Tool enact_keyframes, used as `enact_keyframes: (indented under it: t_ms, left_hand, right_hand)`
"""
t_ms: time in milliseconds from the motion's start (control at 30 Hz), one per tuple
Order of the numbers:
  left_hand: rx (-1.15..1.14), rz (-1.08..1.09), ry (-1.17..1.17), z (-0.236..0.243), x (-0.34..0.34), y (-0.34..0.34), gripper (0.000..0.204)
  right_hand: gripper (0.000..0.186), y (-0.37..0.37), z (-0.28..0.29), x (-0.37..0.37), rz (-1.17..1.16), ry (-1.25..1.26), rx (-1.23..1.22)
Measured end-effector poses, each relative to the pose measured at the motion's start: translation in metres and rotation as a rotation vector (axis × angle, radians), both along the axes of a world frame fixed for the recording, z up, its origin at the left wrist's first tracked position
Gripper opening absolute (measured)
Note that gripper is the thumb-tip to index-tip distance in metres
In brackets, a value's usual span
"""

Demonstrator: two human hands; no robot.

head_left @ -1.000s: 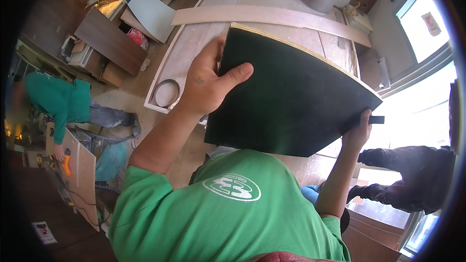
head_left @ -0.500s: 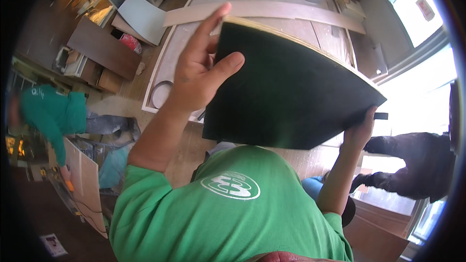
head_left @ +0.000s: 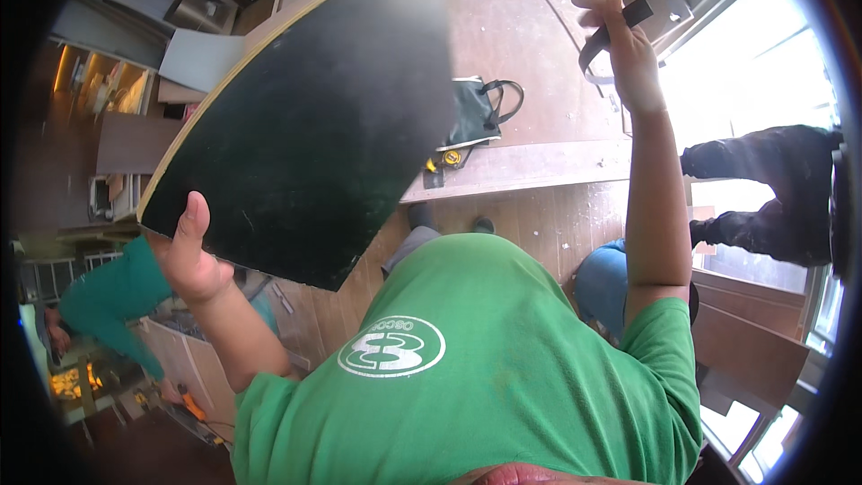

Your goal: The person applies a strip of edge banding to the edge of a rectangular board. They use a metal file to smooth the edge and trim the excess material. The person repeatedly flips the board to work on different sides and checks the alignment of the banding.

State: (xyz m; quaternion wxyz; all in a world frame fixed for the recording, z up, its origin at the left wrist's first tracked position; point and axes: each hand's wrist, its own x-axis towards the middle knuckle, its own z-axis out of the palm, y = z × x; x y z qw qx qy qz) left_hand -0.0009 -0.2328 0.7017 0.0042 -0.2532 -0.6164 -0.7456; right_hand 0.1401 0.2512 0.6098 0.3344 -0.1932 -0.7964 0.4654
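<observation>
A large board (head_left: 314, 126) with a black face and a pale raw edge is raised in front of me, tilted to the left. My left hand (head_left: 190, 256) grips it at the lower left corner, thumb on the black face and the other fingers hidden behind. Away from the board, at the upper right, my right hand (head_left: 633, 58) holds a narrow dark strip (head_left: 637, 13) between its fingers. The strip curls below the fingers and shows a paler side there.
On the large pale worktop (head_left: 548, 81) lie a dark bag with handles (head_left: 474, 117) and a yellow-and-black tape measure (head_left: 451, 159). A co-worker in green (head_left: 117, 296) bends at the left. Dark-trousered legs (head_left: 763, 198) show at the right, near a blue rounded shape (head_left: 600, 287).
My right hand has come off the board and moved up with the strip. The board has swung left and its left corner has dropped with my left hand. The bag and tape measure have come into view.
</observation>
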Motion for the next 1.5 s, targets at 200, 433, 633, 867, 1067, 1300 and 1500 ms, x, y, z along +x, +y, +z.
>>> enact_keyframes:
  t_ms: [200, 433, 633, 867, 1067, 1300, 1500]
  left_hand:
    - [-0.167, 0.475, -0.057, -0.049, 0.011, -0.036, 0.036]
    - [-0.2, 0.815, -0.219, -0.091, 0.031, -0.102, 0.031]
    - [-0.184, 0.917, -0.34, -0.123, 0.036, -0.131, 0.033]
    - [-0.157, 0.882, -0.406, -0.175, -0.009, -0.118, 0.037]
    - [-0.178, 0.569, -0.301, -0.233, -0.056, -0.088, 0.033]
    - [-0.278, 0.194, -0.294, -0.325, -0.097, -0.068, 0.031]
    - [-0.289, 0.181, -0.152, -0.36, -0.106, -0.081, 0.035]
  right_hand:
    - [0.069, 0.002, -0.001, -0.033, 0.004, -0.567, 0.112]
    - [0.051, -0.006, 0.007, -0.096, 0.37, -0.29, 0.037]
    - [0.054, -0.063, 0.0, -0.149, 0.309, -0.219, -0.236]
    - [0.047, -0.068, -0.126, -0.154, 0.347, 0.112, -0.776]
    - [0.021, -0.112, -0.341, -0.089, -0.066, 0.189, -1.455]
    - [0.021, -0.172, -0.505, -0.033, -0.59, 0.218, -1.673]
    - [0.049, -0.212, -0.574, -0.035, -0.918, 0.002, -1.685]
